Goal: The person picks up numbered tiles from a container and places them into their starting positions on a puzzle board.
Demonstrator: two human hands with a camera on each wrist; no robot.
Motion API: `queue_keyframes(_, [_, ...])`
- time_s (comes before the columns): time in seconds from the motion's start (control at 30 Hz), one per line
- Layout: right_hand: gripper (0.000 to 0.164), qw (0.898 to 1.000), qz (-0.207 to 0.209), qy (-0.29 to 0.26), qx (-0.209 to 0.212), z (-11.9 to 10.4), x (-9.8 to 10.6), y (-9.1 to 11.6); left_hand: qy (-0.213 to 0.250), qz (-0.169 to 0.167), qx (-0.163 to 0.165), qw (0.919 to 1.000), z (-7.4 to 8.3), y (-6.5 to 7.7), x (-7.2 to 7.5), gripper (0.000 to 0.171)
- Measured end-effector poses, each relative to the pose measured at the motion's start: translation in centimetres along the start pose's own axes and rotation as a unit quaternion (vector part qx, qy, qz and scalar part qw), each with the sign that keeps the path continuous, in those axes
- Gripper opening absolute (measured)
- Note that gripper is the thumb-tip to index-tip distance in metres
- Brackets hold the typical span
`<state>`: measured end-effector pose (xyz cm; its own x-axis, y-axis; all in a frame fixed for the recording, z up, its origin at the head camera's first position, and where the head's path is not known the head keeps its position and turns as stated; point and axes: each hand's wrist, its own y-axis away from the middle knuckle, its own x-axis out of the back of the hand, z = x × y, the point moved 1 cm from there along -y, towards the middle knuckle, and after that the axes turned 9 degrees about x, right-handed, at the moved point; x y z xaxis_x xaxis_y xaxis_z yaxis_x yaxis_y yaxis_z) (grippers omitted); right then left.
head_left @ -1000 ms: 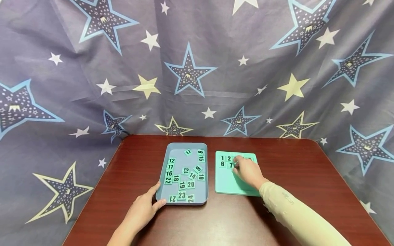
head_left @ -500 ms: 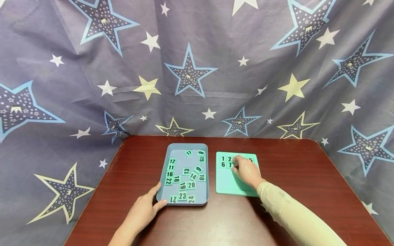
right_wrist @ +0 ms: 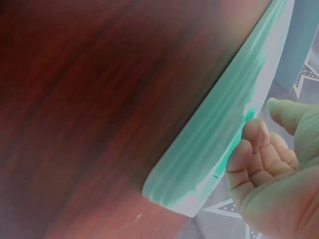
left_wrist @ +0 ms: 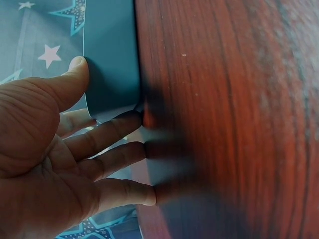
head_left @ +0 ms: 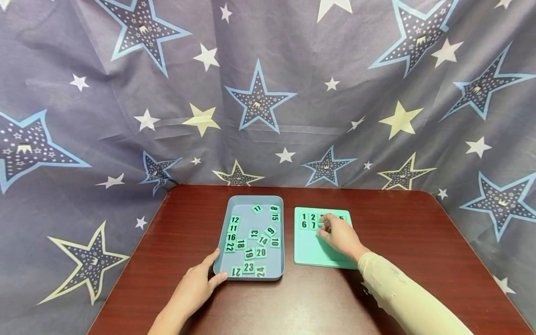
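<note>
My left hand (head_left: 197, 281) rests at the near-left corner of a blue-grey tray (head_left: 274, 263), thumb on the near wall and fingers along the left side. In the left wrist view the fingers are spread loosely beside the tray (left_wrist: 112, 55). My right hand (head_left: 342, 236) is over the upper part of a mint-green board (head_left: 307, 249), right of a tile marked 7 (head_left: 313, 225). Its fingers are loosely bent, the thumb apart from them in the right wrist view, and nothing shows between. Tiles 1, 2 and 6 show too; the hand partly covers others in the top row.
Several green number tiles lie scattered in the tray, among them tile 17 (head_left: 257, 209), tile 13 (head_left: 253, 233) and tile 23 (head_left: 249, 267). Both tray and board stand on a dark red wooden table (head_left: 389, 223). A star-patterned curtain (head_left: 268, 102) hangs behind it.
My right hand has shifted slightly right, away from tile 7, which now shows more fully, as does part of tile 3. The left hand stays at the tray corner.
</note>
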<state>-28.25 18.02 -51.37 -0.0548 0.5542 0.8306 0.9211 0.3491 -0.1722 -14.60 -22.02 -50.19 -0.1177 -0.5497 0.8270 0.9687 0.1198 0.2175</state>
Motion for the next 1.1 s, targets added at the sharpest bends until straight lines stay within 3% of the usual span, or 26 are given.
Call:
queue_keyframes(0.13, [0.030,1.000,-0.004,-0.019,-0.008,0.1,0.2,0.3,-0.001,0.001,-0.001,1.0000,0.1,0.0,0.0,0.074])
queue_keyframes(0.77, [0.033,0.997,-0.019,-0.057,0.043,-1.0,0.6,0.8,-0.001,0.011,-0.014,0.9998,0.2,0.1,0.0,0.072])
queue_keyframes(0.93, [0.035,0.997,-0.010,-0.047,0.057,-3.0,1.2,-1.0,0.000,0.006,-0.009,0.9999,0.2,0.0,0.2,0.072])
queue_keyframes(1.1, [0.038,0.996,-0.009,-0.051,0.070,-7.3,0.8,-4.5,0.003,-0.006,0.002,1.0000,0.3,0.0,0.1,0.073])
